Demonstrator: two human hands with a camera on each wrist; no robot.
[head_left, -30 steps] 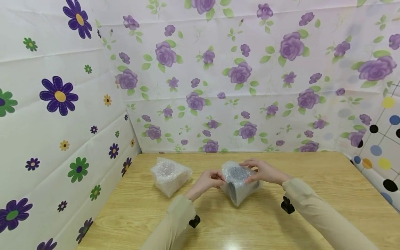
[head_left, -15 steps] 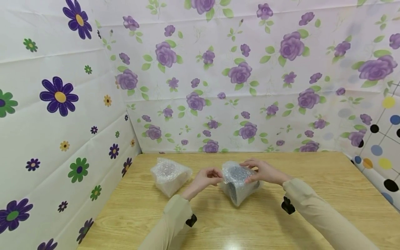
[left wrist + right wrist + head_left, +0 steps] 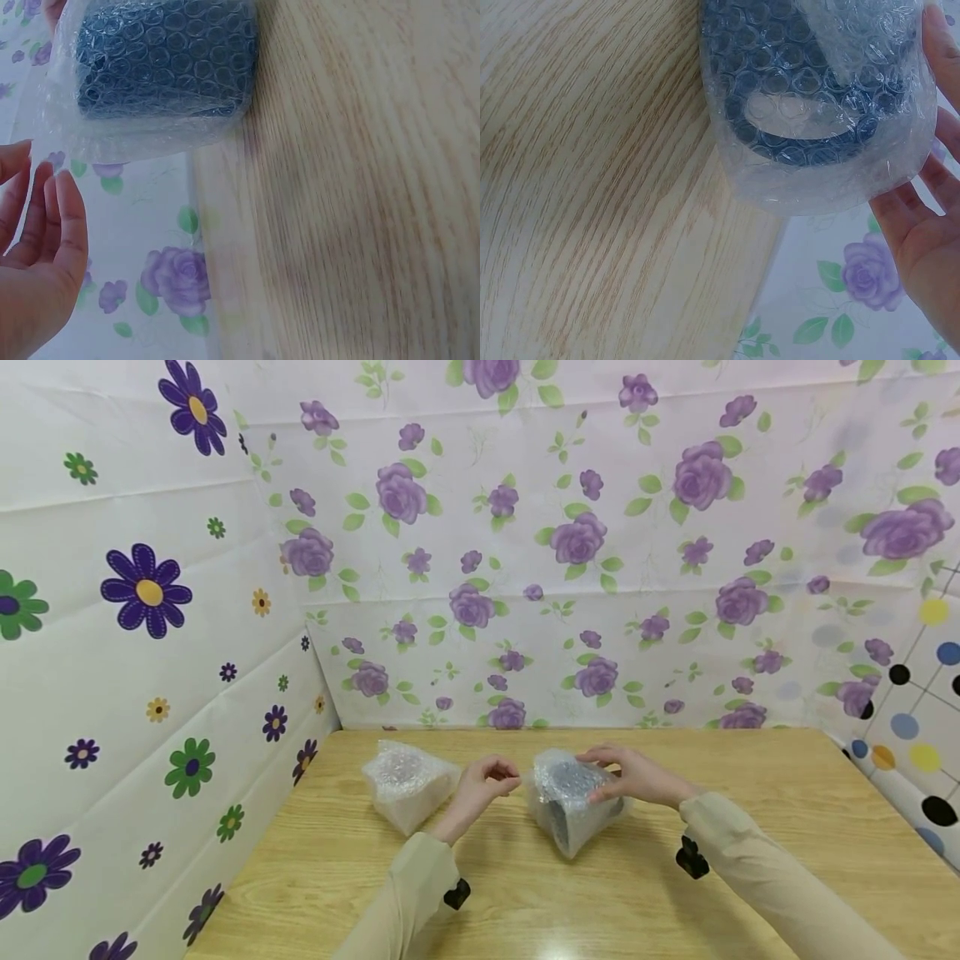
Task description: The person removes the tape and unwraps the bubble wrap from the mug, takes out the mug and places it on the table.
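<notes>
A bubble-wrapped dark blue mug (image 3: 573, 806) sits on the table; in the right wrist view, its handle (image 3: 802, 142) shows through the clear wrap. My right hand (image 3: 637, 776) holds this package from its right side, thumb at the front and fingers over the top. To its left, my left hand (image 3: 482, 789) hovers apart from it, fingers loosely bent and holding nothing. In the left wrist view, a gap lies between the left fingertips (image 3: 66, 180) and the wrap. Another bubble-wrapped package (image 3: 411, 785), whitish, stands left of that hand; its contents cannot be made out.
The light wooden table (image 3: 750, 827) reaches back to a curtain with purple roses (image 3: 465, 543). A white cloth with daisies (image 3: 150, 677) hangs on the left, and a dotted cloth (image 3: 915, 727) on the right.
My left hand has let go of the blue mug's wrap and moved left, its fingers loosening. The right hand stays on the package, which has hardly moved.
</notes>
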